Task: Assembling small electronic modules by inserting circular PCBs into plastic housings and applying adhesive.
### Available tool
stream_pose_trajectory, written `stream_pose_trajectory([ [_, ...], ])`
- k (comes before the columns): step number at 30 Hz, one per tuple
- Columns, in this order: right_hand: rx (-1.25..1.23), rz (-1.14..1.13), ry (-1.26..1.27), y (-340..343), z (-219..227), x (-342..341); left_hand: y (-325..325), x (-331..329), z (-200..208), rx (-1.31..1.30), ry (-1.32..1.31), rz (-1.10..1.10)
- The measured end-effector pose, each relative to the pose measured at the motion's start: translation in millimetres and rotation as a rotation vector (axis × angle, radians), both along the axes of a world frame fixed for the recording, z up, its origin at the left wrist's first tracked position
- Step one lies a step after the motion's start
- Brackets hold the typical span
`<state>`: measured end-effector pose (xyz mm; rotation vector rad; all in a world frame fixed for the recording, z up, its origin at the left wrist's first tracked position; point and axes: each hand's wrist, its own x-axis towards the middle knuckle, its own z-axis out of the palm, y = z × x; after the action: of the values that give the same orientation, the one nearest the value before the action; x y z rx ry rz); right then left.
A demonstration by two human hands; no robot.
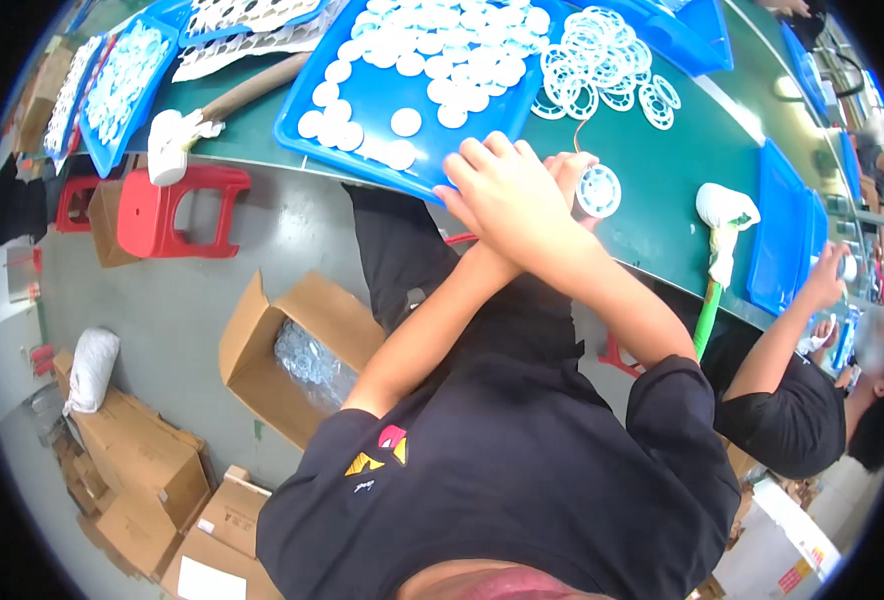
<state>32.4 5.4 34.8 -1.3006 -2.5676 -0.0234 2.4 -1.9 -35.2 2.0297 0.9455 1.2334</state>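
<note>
My forearms cross in front of my chest, the right one over the left. My left hand (566,172) is closed round a small round part (598,191) with a white slotted ring face. A thin orange-red wire (579,130) rises beside it. My right hand (497,190) lies over the front edge of a blue tray (307,115), fingers curled; what they hold, if anything, is hidden. White discs (406,122) fill much of that tray. White slotted rings (602,65) lie heaped on the green table behind my left hand.
A wrapped-head mallet (170,140) lies at left, another wrapped mallet (727,210) at right. Further blue trays (777,230) stand along the table (667,160). Below are a red stool (177,210) and an open carton (302,350). A co-worker (792,400) works at right.
</note>
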Motion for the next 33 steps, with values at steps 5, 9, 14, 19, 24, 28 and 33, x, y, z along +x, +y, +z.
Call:
stream_pose_trajectory([
  [5, -0.126, 0.099, -0.039, -5.1, 7.8, 3.0, -5.9, -2.6, 6.1, -0.056, -0.020, 0.020],
  [9, -0.227, 0.162, 0.075, -1.9, 10.7, 15.4, -5.4, -0.7, 4.3, 0.001, 0.063, 0.045],
  [14, -0.095, 0.001, 0.190, -5.4, 0.3, 3.2, -3.7, -1.7, 1.5, 0.046, 0.141, 0.088],
  [19, -0.075, 0.132, 0.080, -0.7, -6.6, 7.9, -3.7, -1.9, 3.5, 0.056, 0.168, 0.088],
  [24, -0.126, 0.149, 0.029, -5.9, 11.8, 26.2, -6.9, 2.4, 1.6, 0.047, 0.136, 0.132],
  [28, -0.216, 0.066, 0.548, -3.6, 20.8, 45.5, -5.0, 0.8, 4.9, -0.010, 0.122, 0.073],
  [33, -0.152, -0.345, 0.921, -17.6, 44.9, 107.2, -3.5, -8.4, 21.7, -0.023, 0.028, 0.110],
])
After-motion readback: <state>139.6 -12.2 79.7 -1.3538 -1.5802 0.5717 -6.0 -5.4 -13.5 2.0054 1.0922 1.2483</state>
